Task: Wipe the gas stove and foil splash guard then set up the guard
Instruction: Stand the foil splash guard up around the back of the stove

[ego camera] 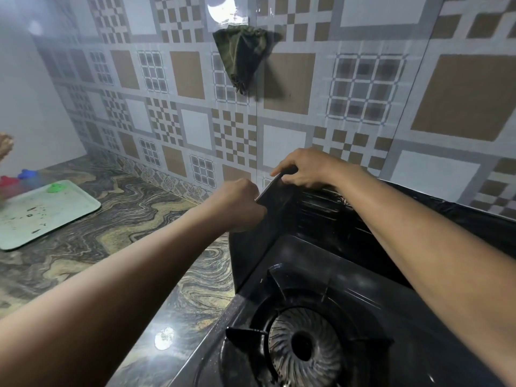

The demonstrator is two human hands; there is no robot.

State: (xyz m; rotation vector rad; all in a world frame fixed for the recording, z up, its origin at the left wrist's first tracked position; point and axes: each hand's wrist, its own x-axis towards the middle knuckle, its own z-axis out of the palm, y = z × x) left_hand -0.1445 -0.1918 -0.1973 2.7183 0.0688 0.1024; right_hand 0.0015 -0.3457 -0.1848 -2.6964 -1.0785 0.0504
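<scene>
Tiled wall [279, 79] fills the top half, patterned brown/grey/white squares. Marbled countertop [125, 233] runs from 9 o'clock down to 6 o'clock. Black gas stove [349, 289] sits at 4–5 o'clock, its left edge on the counter; burner [303, 347] with pan supports at about 5 o'clock, surface glossy. Splash guard [259, 233] stands upright along the stove's left and back edges, reads dark and reflective here; the corner fold is just right of centre and the back panel runs off toward 3 o'clock against the wall. Both forearms reach in from the bottom corners. Right hand [304, 169] is at the top of the guard's corner, fingers curled over the top edge, thumb on the inner face, so pinching the panel. Left hand [240, 202] is closed in a fist against the outer face of the left panel, just below its top edge; can't tell whether it actually clamps the sheet. Pale tray [47, 216] at 9 o'clock on the counter, small green blob on its far edge. Dark green cloth [240, 57] hangs on the wall at 12 o'clock.
</scene>
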